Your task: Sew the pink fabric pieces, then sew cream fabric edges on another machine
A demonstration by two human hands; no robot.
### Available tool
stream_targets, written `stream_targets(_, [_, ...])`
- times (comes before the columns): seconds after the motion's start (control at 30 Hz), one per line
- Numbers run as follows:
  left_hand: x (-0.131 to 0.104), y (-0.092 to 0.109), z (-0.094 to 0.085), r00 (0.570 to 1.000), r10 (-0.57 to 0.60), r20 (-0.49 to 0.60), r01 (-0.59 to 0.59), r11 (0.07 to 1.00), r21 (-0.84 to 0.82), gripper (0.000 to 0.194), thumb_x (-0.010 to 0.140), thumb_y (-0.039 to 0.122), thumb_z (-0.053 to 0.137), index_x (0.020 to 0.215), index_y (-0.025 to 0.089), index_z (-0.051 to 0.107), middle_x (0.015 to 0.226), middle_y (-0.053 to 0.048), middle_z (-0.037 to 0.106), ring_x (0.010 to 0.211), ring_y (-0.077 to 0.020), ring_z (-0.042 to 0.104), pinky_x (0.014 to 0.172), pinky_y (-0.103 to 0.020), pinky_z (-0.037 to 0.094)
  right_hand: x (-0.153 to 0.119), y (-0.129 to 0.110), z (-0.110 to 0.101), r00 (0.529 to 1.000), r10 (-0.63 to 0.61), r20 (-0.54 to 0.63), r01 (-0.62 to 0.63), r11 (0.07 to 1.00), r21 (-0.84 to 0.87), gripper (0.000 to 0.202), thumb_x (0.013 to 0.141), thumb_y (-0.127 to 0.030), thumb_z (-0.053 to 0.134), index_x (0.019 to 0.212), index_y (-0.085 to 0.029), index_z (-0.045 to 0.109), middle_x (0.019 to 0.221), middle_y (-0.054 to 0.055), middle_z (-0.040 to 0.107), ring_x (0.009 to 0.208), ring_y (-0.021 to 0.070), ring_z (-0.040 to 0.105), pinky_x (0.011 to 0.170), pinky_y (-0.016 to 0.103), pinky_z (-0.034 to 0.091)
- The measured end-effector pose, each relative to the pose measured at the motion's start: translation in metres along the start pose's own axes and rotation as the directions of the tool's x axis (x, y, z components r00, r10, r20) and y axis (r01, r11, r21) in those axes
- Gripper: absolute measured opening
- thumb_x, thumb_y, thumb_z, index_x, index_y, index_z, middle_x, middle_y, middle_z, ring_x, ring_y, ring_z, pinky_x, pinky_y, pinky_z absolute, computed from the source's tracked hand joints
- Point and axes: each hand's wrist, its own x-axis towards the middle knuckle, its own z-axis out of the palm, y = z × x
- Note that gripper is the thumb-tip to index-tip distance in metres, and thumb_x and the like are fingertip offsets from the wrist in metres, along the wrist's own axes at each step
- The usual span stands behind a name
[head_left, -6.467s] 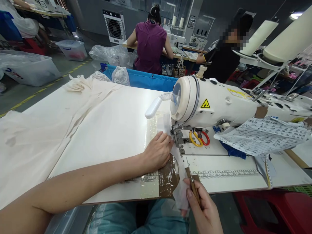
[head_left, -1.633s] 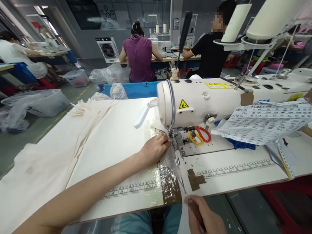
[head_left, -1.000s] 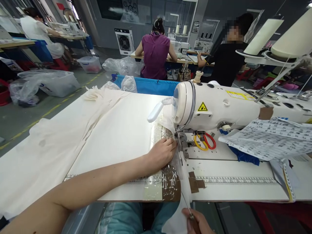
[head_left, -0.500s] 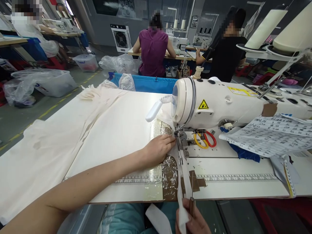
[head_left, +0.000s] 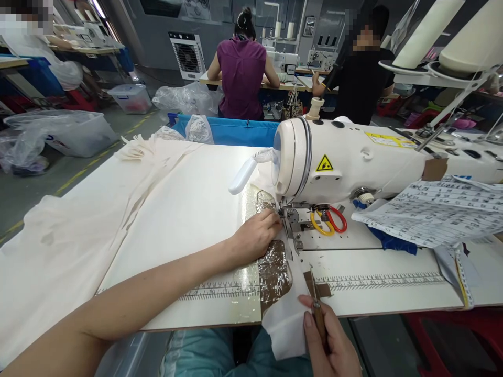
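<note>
A white fabric strip [head_left: 288, 309] runs from under the needle area of the sewing machine [head_left: 334, 162] down over the table's front edge. My left hand [head_left: 257, 235] lies beside the presser foot, its fingers pressed together on the fabric; what they cover is hidden. At the front edge my right hand [head_left: 328, 330] holds a thin pointed tool with a wooden handle [head_left: 319, 319], point upward, and touches the strip's right edge. Brown tape [head_left: 273, 277] lies on the table beneath the left wrist and strip.
Cream fabric [head_left: 70, 235] spreads over the left of the table. Scissors with red and yellow handles [head_left: 328, 222] lie beside the needle area. Handwritten papers [head_left: 432, 212] hang at right. Thread cones [head_left: 428, 36] stand above. Two people sit ahead, another at far left.
My right hand has risen and moved slightly right with the tool. The strip now lies spread wider near the front edge. The view has shifted a little.
</note>
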Motion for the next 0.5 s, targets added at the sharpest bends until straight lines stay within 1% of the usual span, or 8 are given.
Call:
stream_targets(0.07, [-0.001, -0.004, 0.001, 0.998, 0.055, -0.028, -0.056, 0.997, -0.053, 0.034, 0.094, -0.001, 0.039, 0.114, 0.008, 0.065, 0.113, -0.013, 0.065, 0.104, -0.0238, 0.056, 0.091, -0.040, 0.056, 0.001, 0.000, 0.001, 1.000, 0.004, 0.011, -0.005, 1.000, 0.016, 0.039, 0.097, -0.052, 0.051, 0.117, -0.025, 0.071, 0.116, 0.007, 0.075, 0.079, 0.0190, 0.073, 0.052, 0.018, 0.053])
stream_targets(0.13, [-0.001, -0.007, 0.002, 0.995, 0.085, -0.048, -0.089, 0.992, -0.085, 0.033, 0.094, -0.001, 0.040, 0.112, 0.009, 0.066, 0.112, -0.013, 0.065, 0.103, -0.0228, 0.056, 0.090, -0.038, 0.056, 0.003, -0.001, 0.002, 1.000, 0.013, 0.015, -0.013, 1.000, 0.028, 0.039, 0.097, -0.052, 0.051, 0.118, -0.025, 0.070, 0.122, 0.007, 0.073, 0.085, 0.0199, 0.073, 0.054, 0.019, 0.054])
stream_targets(0.2, [-0.001, -0.008, 0.003, 0.995, 0.083, -0.059, -0.087, 0.993, -0.075, 0.032, 0.095, 0.001, 0.040, 0.112, 0.008, 0.066, 0.114, -0.014, 0.065, 0.105, -0.0239, 0.056, 0.089, -0.040, 0.057, 0.006, -0.004, 0.002, 1.000, -0.014, 0.014, 0.013, 0.999, 0.040, 0.038, 0.097, -0.050, 0.051, 0.118, -0.024, 0.069, 0.123, 0.008, 0.072, 0.094, 0.0217, 0.073, 0.063, 0.020, 0.056])
stream_targets(0.27, [-0.001, -0.009, 0.004, 0.997, 0.049, -0.060, -0.051, 0.998, -0.036, 0.031, 0.096, 0.002, 0.041, 0.113, 0.007, 0.066, 0.116, -0.015, 0.064, 0.107, -0.0258, 0.056, 0.088, -0.042, 0.057, 0.011, -0.008, 0.003, 0.998, -0.066, 0.008, 0.065, 0.997, 0.039, 0.036, 0.097, -0.048, 0.052, 0.117, -0.024, 0.069, 0.122, 0.008, 0.072, 0.105, 0.0234, 0.070, 0.075, 0.022, 0.057])
stream_targets(0.33, [0.000, -0.009, 0.004, 0.999, 0.012, -0.052, -0.013, 1.000, -0.008, 0.031, 0.096, 0.003, 0.040, 0.113, 0.007, 0.067, 0.113, -0.015, 0.064, 0.104, -0.0259, 0.056, 0.084, -0.042, 0.058, 0.017, -0.013, 0.005, 0.995, -0.105, 0.005, 0.104, 0.994, 0.027, 0.033, 0.097, -0.046, 0.052, 0.116, -0.024, 0.068, 0.119, 0.008, 0.073, 0.112, 0.0237, 0.068, 0.085, 0.024, 0.056])
stream_targets(0.4, [0.000, -0.009, 0.003, 0.999, 0.007, -0.050, -0.008, 1.000, -0.016, 0.033, 0.097, 0.003, 0.039, 0.114, 0.007, 0.067, 0.107, -0.015, 0.064, 0.098, -0.0245, 0.057, 0.081, -0.040, 0.058, 0.021, -0.016, 0.006, 0.993, -0.116, 0.006, 0.116, 0.993, 0.016, 0.032, 0.098, -0.044, 0.051, 0.117, -0.024, 0.067, 0.118, 0.007, 0.074, 0.113, 0.0229, 0.067, 0.089, 0.025, 0.055])
stream_targets(0.5, [-0.001, -0.011, 0.003, 0.995, 0.059, -0.074, -0.063, 0.997, -0.051, 0.033, 0.097, 0.003, 0.038, 0.114, 0.007, 0.066, 0.103, -0.014, 0.065, 0.096, -0.0232, 0.056, 0.082, -0.039, 0.057, 0.026, -0.020, 0.008, 0.993, -0.115, 0.021, 0.115, 0.993, 0.004, 0.034, 0.098, -0.045, 0.048, 0.119, -0.024, 0.066, 0.120, 0.007, 0.073, 0.116, 0.0221, 0.066, 0.093, 0.026, 0.054])
